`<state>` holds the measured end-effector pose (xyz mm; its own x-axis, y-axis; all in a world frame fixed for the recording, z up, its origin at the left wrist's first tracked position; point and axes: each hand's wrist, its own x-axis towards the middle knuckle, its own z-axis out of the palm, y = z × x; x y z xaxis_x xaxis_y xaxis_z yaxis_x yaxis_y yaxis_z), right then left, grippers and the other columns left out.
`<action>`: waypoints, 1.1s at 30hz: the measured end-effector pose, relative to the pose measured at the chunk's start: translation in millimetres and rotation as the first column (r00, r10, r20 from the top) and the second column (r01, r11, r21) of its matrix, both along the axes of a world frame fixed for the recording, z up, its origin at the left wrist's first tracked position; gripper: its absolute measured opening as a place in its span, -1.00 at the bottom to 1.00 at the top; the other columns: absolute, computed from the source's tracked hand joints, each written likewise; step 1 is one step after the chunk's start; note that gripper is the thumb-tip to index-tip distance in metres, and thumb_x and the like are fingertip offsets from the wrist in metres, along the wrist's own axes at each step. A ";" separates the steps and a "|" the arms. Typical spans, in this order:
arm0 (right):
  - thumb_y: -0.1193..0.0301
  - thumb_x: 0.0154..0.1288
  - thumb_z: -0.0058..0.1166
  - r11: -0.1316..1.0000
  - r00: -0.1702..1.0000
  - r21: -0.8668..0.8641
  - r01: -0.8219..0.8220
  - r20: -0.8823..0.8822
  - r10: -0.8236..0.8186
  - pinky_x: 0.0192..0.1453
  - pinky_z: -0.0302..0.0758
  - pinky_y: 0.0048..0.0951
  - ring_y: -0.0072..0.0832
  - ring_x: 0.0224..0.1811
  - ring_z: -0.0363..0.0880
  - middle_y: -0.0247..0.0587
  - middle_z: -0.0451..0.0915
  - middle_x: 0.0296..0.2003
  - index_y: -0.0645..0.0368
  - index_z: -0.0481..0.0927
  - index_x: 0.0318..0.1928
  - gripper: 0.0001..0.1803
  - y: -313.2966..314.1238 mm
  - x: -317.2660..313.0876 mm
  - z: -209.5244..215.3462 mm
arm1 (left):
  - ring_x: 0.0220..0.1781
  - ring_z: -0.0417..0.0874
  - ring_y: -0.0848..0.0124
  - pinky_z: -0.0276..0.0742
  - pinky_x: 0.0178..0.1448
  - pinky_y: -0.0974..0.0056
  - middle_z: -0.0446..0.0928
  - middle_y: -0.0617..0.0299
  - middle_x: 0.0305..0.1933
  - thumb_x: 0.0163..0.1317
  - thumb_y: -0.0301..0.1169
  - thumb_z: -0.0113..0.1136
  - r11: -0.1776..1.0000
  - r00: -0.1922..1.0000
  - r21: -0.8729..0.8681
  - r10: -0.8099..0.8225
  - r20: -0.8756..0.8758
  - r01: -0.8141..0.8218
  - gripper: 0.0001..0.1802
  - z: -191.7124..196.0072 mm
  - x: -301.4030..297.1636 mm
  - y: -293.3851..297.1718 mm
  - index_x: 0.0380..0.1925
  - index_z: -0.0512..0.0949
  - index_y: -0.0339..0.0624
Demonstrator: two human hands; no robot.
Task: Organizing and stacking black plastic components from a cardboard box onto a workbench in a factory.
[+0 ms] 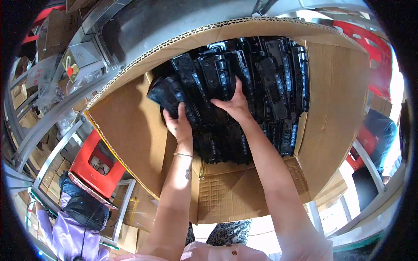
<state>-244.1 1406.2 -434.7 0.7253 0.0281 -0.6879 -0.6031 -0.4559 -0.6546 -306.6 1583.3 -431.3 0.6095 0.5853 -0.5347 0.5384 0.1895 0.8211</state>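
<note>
A large open cardboard box (337,91) stands in front of me, its flaps raised. Rows of black plastic parts (278,74), long and rectangular with a line of shiny round spots along one edge, are packed inside it. At the left end of the rows, my left hand (178,124) is closed around the lower end of one black plastic part (167,92), which leans to the left. My right hand (237,104) lies against the parts in the middle, thumb and forefinger spread apart. Its other fingers are mostly hidden.
To the left are a red plastic stool (98,163), metal frame rails (56,108) and a person in a lilac top (78,232). A red plastic chair (365,52) stands at the far right, near another person's blue-clad leg (379,137). Grey metal surface (170,24) lies behind the box.
</note>
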 end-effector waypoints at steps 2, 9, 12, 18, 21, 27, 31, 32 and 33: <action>0.04 -0.37 0.48 0.991 0.994 0.075 0.109 -0.003 -0.109 0.22 0.30 -0.26 -0.03 0.16 0.35 0.19 0.34 0.11 0.13 -0.11 0.33 0.29 2.7 -1.9 2.9 | 0.00 0.44 0.42 0.33 0.14 0.31 0.47 0.19 0.01 0.23 -0.41 0.14 0.998 0.993 0.010 0.053 0.109 -0.054 -0.55 0.0 -5.9 4.3 0.11 0.33 -0.28; 0.19 -0.39 0.49 0.931 0.992 -0.365 -0.011 0.112 0.056 0.30 0.21 -0.24 -0.09 0.25 0.22 0.16 0.21 0.19 0.20 -0.03 0.31 0.24 51.8 -5.1 29.8 | 0.16 0.35 0.24 0.21 0.26 0.27 0.30 0.05 0.19 0.02 -0.26 0.36 0.952 0.955 -0.252 0.101 -0.278 -0.174 -0.02 -6.1 9.5 9.9 0.31 -0.05 -0.29; 0.13 -0.31 0.44 0.939 0.993 -0.339 0.065 0.118 -0.026 0.27 0.22 -0.20 -0.01 0.19 0.27 0.12 0.29 0.13 0.19 0.04 0.27 0.14 31.6 1.8 9.8 | 0.16 0.36 0.24 0.26 0.22 0.26 0.30 0.04 0.19 -0.09 -0.20 0.43 0.984 0.915 -0.178 -0.065 -0.397 -0.007 0.03 -6.3 15.7 17.9 0.29 0.02 -0.29; 0.28 -0.22 0.43 0.997 0.997 -0.042 0.072 -0.034 -0.074 0.18 0.33 -0.36 -0.29 0.08 0.43 -0.08 0.46 0.02 0.18 0.20 0.21 -0.06 10.0 4.3 -3.1 | 0.14 0.37 0.27 0.31 0.18 0.24 0.32 0.03 0.15 -0.15 -0.19 0.47 0.974 0.952 -0.214 -0.137 -0.272 0.079 0.01 -13.1 18.0 27.0 0.24 0.10 -0.31; 0.27 -0.20 0.43 0.990 0.995 0.096 0.100 -0.025 -0.098 0.20 0.31 -0.36 -0.30 0.08 0.42 -0.08 0.46 0.03 0.19 0.19 0.22 -0.05 9.1 11.3 5.0 | 0.14 0.37 0.28 0.31 0.19 0.23 0.32 0.04 0.15 -0.11 -0.22 0.45 0.938 0.960 -0.346 -0.105 -0.261 0.008 0.04 -9.8 27.8 24.7 0.27 0.00 -0.31; 0.22 -0.15 0.41 0.971 0.992 0.226 0.082 -0.111 -0.058 0.24 0.26 -0.33 -0.30 0.15 0.36 -0.08 0.41 0.09 0.16 0.18 0.25 -0.05 -6.3 18.1 -6.3 | 0.14 0.36 0.28 0.31 0.20 0.24 0.30 0.08 0.16 -0.05 -0.19 0.41 0.889 0.981 -0.458 -0.089 -0.173 0.000 0.11 -2.7 32.5 19.6 0.32 -0.16 -0.29; 0.09 -0.26 0.45 0.891 0.965 0.427 0.156 -0.258 -0.046 0.30 0.20 -0.34 -0.25 0.23 0.30 0.03 0.33 0.16 0.26 -0.01 0.33 0.20 -16.7 21.8 4.5 | 0.12 0.38 0.30 0.30 0.19 0.25 0.34 0.08 0.12 -0.06 -0.12 0.40 0.909 0.906 -0.349 -0.330 -0.264 0.229 0.02 2.3 55.2 16.2 0.25 -0.02 -0.32; 0.09 -0.26 0.45 0.849 0.959 0.497 0.179 -0.282 -0.037 0.33 0.16 -0.34 -0.25 0.25 0.27 0.02 0.30 0.19 0.26 -0.06 0.34 0.23 -15.8 21.6 7.3 | 0.12 0.38 0.30 0.30 0.19 0.25 0.35 0.07 0.12 -0.05 -0.11 0.40 0.915 0.910 -0.348 -0.308 -0.277 0.203 0.00 1.7 59.0 17.7 0.24 0.00 -0.32; 0.09 -0.26 0.45 0.847 0.958 0.500 0.182 -0.284 -0.038 0.33 0.16 -0.34 -0.25 0.25 0.27 0.02 0.30 0.19 0.26 -0.06 0.34 0.23 -14.3 21.2 9.0 | 0.11 0.38 0.30 0.30 0.19 0.25 0.35 0.06 0.11 -0.05 -0.11 0.39 0.921 0.913 -0.348 -0.286 -0.291 0.178 -0.01 1.9 60.6 18.9 0.23 0.01 -0.31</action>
